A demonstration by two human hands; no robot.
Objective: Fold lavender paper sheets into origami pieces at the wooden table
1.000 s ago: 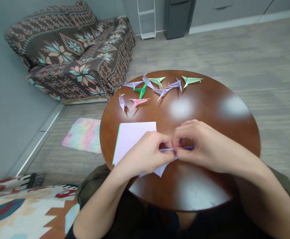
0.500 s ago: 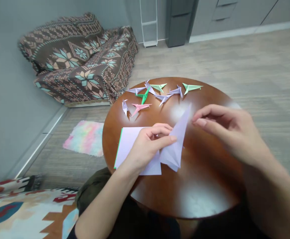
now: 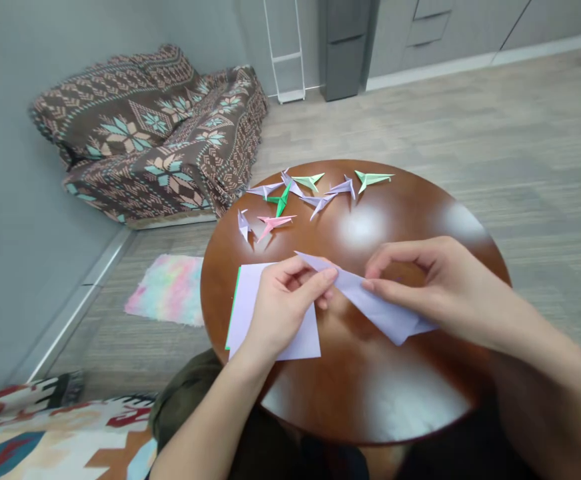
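Note:
A folded sheet of lilac origami paper (image 3: 383, 312) is held above the round table, long and narrow, slanting down from upper left to lower right. My left hand (image 3: 288, 303) pinches it between thumb and fingers near its pointed left end. At its upper edge, further right, the thumb and index finger of my right hand (image 3: 435, 283) close on the paper, and part of the sheet passes behind that hand. Beneath my left hand lies a stack of square lilac paper (image 3: 250, 300), with a green edge showing along its left side.
Several folded paper cranes lie on the far side of the brown table (image 3: 360, 393), among them a pink crane (image 3: 274, 225), a dark green crane (image 3: 280, 200) and a pale green crane (image 3: 372, 179). Beyond stand a covered sofa (image 3: 160, 143) and a pastel rug (image 3: 168, 290).
The lilac paper has turned from nearly upright to a rightward slant. My right hand has come down and in, from apart to gripping its edge. My left hand has shifted its hold toward the tip.

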